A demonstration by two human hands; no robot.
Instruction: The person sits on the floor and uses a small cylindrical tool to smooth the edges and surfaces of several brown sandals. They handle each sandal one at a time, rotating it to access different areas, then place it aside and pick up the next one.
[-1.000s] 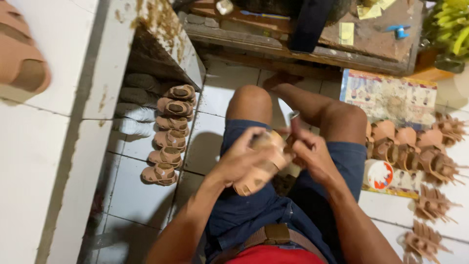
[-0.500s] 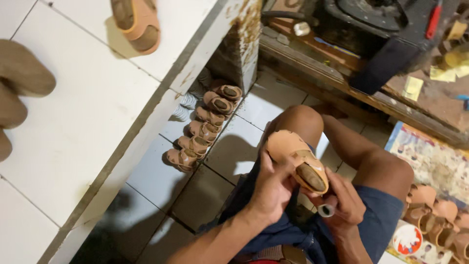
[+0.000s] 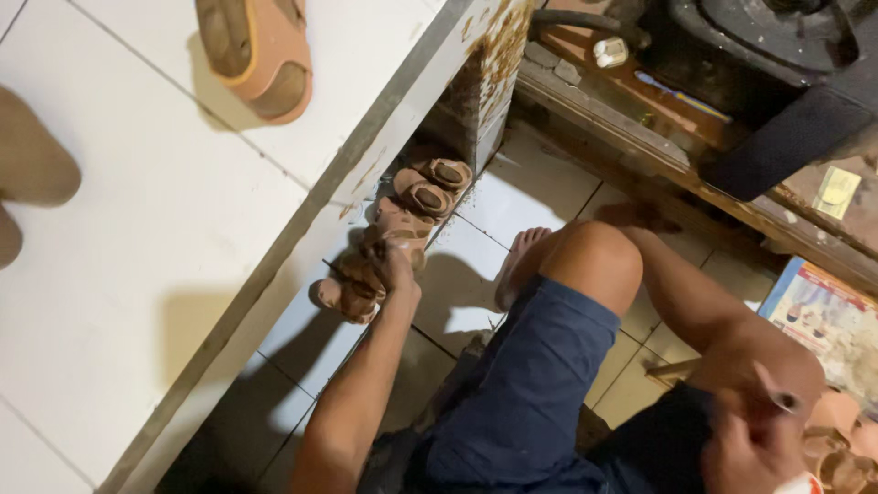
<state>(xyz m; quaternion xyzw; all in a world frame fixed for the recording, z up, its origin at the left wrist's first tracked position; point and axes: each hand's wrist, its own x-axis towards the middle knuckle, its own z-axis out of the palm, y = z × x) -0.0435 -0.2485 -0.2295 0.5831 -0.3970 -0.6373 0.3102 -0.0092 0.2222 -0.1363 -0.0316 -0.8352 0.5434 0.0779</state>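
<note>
1. A white-tiled floor (image 3: 526,197) runs under a white-tiled bench (image 3: 137,238), whose grey edge cuts slantwise across the view. Beyond sits a rough wooden ledge (image 3: 640,137) with dark machinery on it.

2. On the bench top lies an orange-strapped sandal (image 3: 256,55) near the far edge, and a brown sole (image 3: 32,169) sits at the left edge of view.

3. On the floor, tight against the foot of the bench, a row of small tan sandals (image 3: 402,224) lies sole-down, one touching the next.

4. The person sits low in dark blue shorts (image 3: 530,384), knees bent, one bare foot (image 3: 517,265) flat on the tiles just beside the row.

5. The left hand (image 3: 391,274) is stretched down to the near part of the row, fingers curled over a sandal (image 3: 352,293). It looks like a grip, though the fingertips are hidden.

6. The right hand (image 3: 759,430) is down at the right knee, closed around a thin tool (image 3: 777,393) with a dark tip. More tan sandal pieces (image 3: 837,439) lie just beside it.

7. These sandals look light and flexible, with a bendy sole and soft strap, and are not fragile. I would judge pinching across the sole's edges, or hooking under the strap, to be the surest hold. The neighbours touch, so one lifted carelessly could drag the next.
</note>
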